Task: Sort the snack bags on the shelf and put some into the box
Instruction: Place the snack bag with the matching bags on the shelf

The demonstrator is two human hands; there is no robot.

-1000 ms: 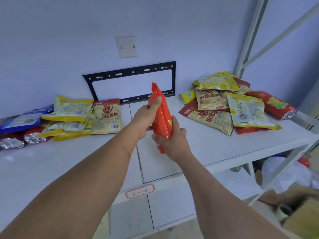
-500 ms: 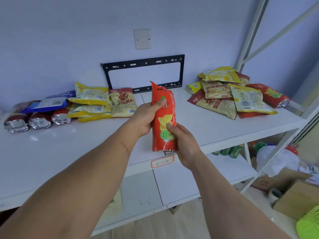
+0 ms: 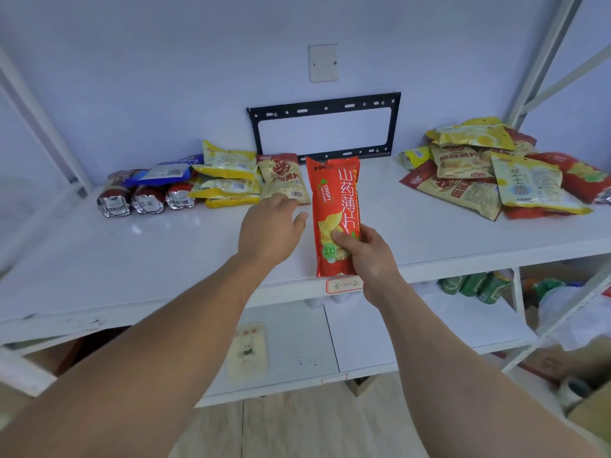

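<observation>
My right hand (image 3: 365,256) grips the lower part of a tall red bag of crispy yam slices (image 3: 334,206), held upright over the front of the white shelf (image 3: 165,259). My left hand (image 3: 269,231) hovers just left of the bag, fingers relaxed and apart from it, holding nothing. A sorted row of bags lies at the back left: red foil-ended tubes (image 3: 145,200), a blue bag (image 3: 158,173), yellow bags (image 3: 228,166) and a beige bag (image 3: 284,180). A mixed heap of yellow and red bags (image 3: 496,173) sits at the right.
A black metal bracket (image 3: 324,127) hangs on the wall behind the shelf. A lower shelf (image 3: 363,342) holds green bags (image 3: 472,284). Cardboard boxes (image 3: 588,414) and a white plastic bag (image 3: 575,312) lie on the floor at the lower right. White shelf posts (image 3: 542,61) rise at the right.
My left hand has let go of the red bag's top and moved left and away; only my right hand holds it now. The view has pulled back and left.
</observation>
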